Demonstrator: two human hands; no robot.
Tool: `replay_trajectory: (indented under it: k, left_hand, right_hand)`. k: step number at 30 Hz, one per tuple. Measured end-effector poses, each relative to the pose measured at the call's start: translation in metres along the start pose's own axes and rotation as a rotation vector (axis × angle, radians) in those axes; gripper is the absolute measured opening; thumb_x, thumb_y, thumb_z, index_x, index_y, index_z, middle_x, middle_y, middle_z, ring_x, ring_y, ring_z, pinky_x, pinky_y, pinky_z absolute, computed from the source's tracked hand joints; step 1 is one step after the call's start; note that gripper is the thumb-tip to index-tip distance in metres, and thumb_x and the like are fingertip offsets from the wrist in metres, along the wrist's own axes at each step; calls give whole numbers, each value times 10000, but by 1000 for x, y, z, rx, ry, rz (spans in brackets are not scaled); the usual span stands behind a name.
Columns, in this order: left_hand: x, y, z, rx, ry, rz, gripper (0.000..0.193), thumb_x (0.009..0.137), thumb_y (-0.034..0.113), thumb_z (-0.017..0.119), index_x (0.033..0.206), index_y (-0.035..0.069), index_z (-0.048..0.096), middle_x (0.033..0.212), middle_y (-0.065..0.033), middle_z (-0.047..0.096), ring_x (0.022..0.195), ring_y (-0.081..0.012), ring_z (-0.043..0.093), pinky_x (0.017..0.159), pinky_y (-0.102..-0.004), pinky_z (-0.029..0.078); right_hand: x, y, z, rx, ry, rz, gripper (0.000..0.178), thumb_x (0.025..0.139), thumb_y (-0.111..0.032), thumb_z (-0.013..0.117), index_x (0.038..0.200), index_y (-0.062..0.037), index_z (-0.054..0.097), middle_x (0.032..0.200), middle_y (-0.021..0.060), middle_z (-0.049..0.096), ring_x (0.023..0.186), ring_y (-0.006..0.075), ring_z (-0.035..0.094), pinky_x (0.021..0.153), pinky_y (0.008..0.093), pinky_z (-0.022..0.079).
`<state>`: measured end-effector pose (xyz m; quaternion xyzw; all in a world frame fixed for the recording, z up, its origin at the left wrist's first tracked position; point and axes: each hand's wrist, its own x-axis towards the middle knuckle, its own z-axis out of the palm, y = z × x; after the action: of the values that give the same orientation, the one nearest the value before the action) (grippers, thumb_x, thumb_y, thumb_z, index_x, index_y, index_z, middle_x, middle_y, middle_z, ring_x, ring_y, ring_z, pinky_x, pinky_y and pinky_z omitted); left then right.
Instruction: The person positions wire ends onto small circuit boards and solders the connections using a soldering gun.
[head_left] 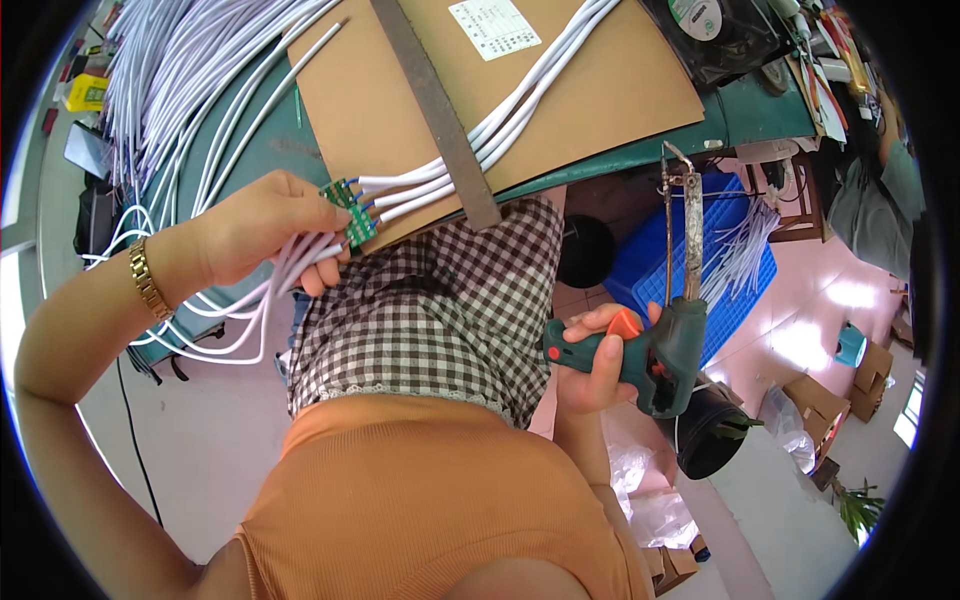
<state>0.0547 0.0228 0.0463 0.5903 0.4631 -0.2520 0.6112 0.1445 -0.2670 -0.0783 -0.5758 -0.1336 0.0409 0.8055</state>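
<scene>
My left hand (265,235) pinches small green circuit boards (357,222) at the near edge of a brown cardboard sheet (610,115). White cables (290,272) hang from its fingers and loop to the left. Several other white cables (535,85) run across the cardboard, passing under a flat metal bar (440,110); their blue-wired ends meet the boards. Off to the right, my right hand (595,370) grips a dark green soldering gun (672,350) with an orange trigger. Its long metal tip points up, apart from the boards.
A large bundle of white cables (185,70) covers the table's far left. Right of my lap stands a blue crate (740,320) with thin white strips in it. A black fan-like unit (735,55) sits at the far right; a black bin (705,455) stands below the soldering gun.
</scene>
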Motion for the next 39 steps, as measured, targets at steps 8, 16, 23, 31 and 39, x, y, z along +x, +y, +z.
replay_trajectory:
  k: [8, 16, 23, 31, 39]
  left_hand:
    - [-1, -21, -10, -155, -82, 27, 193, 922, 182, 555, 924, -8, 589, 698, -99, 653, 488, -110, 569, 465, -202, 451]
    - [-9, -24, 1, -256, -32, 289, 177, 888, 179, 631, 871, 9, 588, 769, -68, 646, 587, -65, 521, 555, -181, 430]
    - [2, -20, 7, -215, -95, 514, 185, 888, 150, 619, 974, -13, 602, 774, -54, 632, 624, -63, 565, 548, -178, 468]
    - [16, -3, 10, -173, -295, 681, 213, 878, 170, 640, 940, -33, 622, 768, -61, 629, 609, -76, 565, 547, -184, 470]
    - [46, -2, 12, -138, -577, 782, 184, 892, 76, 595, 1041, -30, 617, 868, -78, 654, 661, -108, 627, 575, -224, 496]
  right_hand:
    - [1, 7, -6, -17, -19, 47, 557, 816, -110, 472, 1324, 23, 287, 819, 178, 545, 577, 188, 526, 520, 306, 494]
    - [3, 4, 3, -20, -63, 79, 553, 825, -111, 473, 1322, 29, 275, 812, 182, 543, 570, 183, 525, 527, 296, 497]
    - [-6, 0, 14, 32, -90, 105, 541, 837, -93, 476, 1317, 42, 266, 809, 180, 551, 576, 175, 541, 548, 289, 501]
    - [-13, -3, 20, 69, -121, 143, 532, 845, -100, 503, 1307, 33, 275, 843, 186, 565, 587, 170, 558, 563, 289, 516]
    - [0, -11, 43, 131, -220, 67, 524, 859, -107, 513, 1319, -6, 283, 851, 175, 560, 608, 172, 548, 601, 313, 511]
